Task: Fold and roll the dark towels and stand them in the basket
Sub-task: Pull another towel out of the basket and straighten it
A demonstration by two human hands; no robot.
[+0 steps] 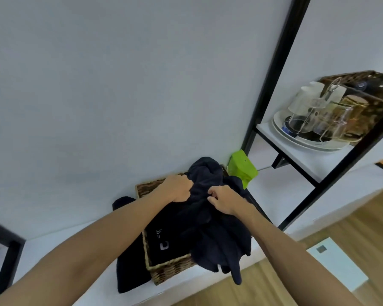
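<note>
White marks on the dark towel (164,239) in the basket (170,267) are unreadable.

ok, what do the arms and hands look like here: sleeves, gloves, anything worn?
Both are bare: no gloves on the left hand or the right hand, and no sleeves on either forearm as far as the frame reaches. No watch, bracelet or rings visible on wrists or fingers. No markings or cables.

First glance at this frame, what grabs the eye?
Both hands, left hand and right hand, clutch a bunched dark towel that spills over the wicker basket on the white shelf. A bright green box stands behind the basket by the wall. Up right, upturned glasses sit on white plates on a higher shelf.
</note>
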